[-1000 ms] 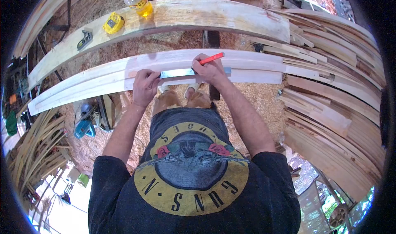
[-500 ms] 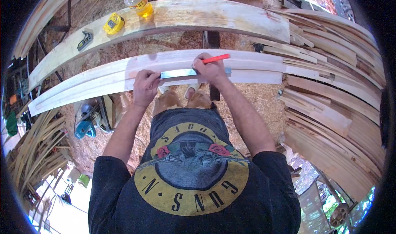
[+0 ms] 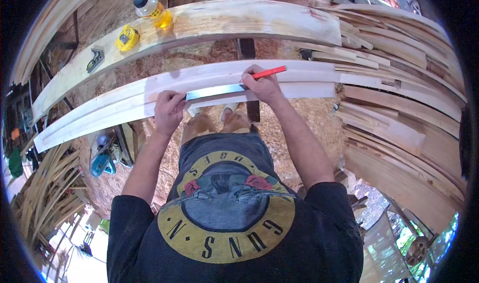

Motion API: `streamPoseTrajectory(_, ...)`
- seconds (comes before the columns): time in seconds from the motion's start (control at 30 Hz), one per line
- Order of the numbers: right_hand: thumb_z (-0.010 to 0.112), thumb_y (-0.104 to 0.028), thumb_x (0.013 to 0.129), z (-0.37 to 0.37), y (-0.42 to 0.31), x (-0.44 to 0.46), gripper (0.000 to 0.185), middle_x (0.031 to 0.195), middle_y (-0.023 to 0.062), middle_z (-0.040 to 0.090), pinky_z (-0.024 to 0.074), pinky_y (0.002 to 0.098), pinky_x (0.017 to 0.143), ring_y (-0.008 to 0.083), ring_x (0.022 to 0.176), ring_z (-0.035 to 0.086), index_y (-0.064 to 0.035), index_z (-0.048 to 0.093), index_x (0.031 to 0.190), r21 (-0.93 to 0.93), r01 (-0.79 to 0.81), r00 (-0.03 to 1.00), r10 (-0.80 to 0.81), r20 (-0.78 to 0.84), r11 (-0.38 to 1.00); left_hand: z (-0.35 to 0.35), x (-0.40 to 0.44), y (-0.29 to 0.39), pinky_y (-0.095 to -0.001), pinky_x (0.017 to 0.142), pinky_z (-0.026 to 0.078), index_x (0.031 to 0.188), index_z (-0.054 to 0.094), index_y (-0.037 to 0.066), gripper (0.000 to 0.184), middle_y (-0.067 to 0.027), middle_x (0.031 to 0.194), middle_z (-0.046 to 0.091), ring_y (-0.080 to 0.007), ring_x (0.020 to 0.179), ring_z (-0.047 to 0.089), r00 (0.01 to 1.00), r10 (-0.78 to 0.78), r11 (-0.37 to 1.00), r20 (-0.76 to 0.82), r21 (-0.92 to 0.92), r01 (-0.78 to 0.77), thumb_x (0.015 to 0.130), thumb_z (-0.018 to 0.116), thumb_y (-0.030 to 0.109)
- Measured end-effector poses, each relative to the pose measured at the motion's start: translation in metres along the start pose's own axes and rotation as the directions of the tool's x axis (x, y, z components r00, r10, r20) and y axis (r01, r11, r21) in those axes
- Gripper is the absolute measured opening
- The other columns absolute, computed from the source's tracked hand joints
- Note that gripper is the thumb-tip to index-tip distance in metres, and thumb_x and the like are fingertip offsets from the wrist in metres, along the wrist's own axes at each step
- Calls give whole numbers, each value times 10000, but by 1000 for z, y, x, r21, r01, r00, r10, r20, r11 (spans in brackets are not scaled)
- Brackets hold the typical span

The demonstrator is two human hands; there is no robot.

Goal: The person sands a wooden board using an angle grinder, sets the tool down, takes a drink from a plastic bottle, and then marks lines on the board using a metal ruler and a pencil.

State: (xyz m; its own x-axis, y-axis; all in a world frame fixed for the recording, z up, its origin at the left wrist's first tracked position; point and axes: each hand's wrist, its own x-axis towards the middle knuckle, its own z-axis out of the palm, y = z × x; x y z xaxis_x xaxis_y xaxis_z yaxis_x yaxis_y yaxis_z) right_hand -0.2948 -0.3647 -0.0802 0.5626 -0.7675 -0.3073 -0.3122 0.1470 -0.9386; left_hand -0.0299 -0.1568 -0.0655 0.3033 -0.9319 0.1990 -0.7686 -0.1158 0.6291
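A pale wooden board (image 3: 112, 99) with a lengthwise step lies across in front of me. Over it spans a shiny metal ruler (image 3: 214, 91), slightly tilted, its right end hidden by my fingers. My left hand (image 3: 169, 109) pinches the ruler's left end between thumb and fingers. Closed around a red flat carpenter's pencil (image 3: 270, 72), my right hand (image 3: 263, 87) also touches the ruler near its right end. The pencil points out to the right above the board; its other end is hidden in my fingers.
Beyond lies a thicker plank (image 3: 209, 21) carrying a yellow tape measure (image 3: 127, 38), a bottle of yellow liquid (image 3: 155, 13) and a small dark tool (image 3: 95, 59). Stacked boards (image 3: 399, 118) fill the right. A teal power tool (image 3: 103, 163) sits lower left, near thin wood strips (image 3: 47, 188).
My right hand has slid rightward along the ruler with the pencil, covering the end that stuck out before. My left hand stays on the left end. The whole view has shifted slightly.
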Motion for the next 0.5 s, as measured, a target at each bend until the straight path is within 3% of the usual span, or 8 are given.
streamPoseTrajectory(0.1, 667, -190, 961, -2, 2, 0, 178, 849, 58, 721, 557, 292, 736, 120, 797, 678, -13, 681, 961, -99, -21, 998, 26, 52, 995, 1, 0, -1, -423, 777, 541, 1025, 766, 71, 270, -122, 955, 673, -320, 898, 653, 1000, -5, 1000, 0, -1, 5, 764, 805, 14)
streamPoseTrajectory(0.3, 673, -201, 950, -4, 0, 0, 181, 854, 55, 714, 547, 287, 751, 117, 825, 673, -21, 684, 950, -87, -105, 991, 112, 76, 991, 0, -1, -2, -420, 781, 542, 1023, 769, 79, 263, -123, 962, 671, -321, 897, 653, 1000, -21, 1000, 12, 6, 21, 770, 795, 13)
streamPoseTrajectory(0.5, 682, -200, 942, -4, -1, -3, 167, 833, 42, 699, 537, 300, 759, 118, 824, 655, -33, 681, 946, -85, -75, 994, 81, 71, 994, 0, 0, 0, -417, 770, 537, 1027, 769, 77, 275, -123, 969, 667, -322, 899, 653, 1000, -1, 1000, 1, 11, 1, 762, 806, 14)
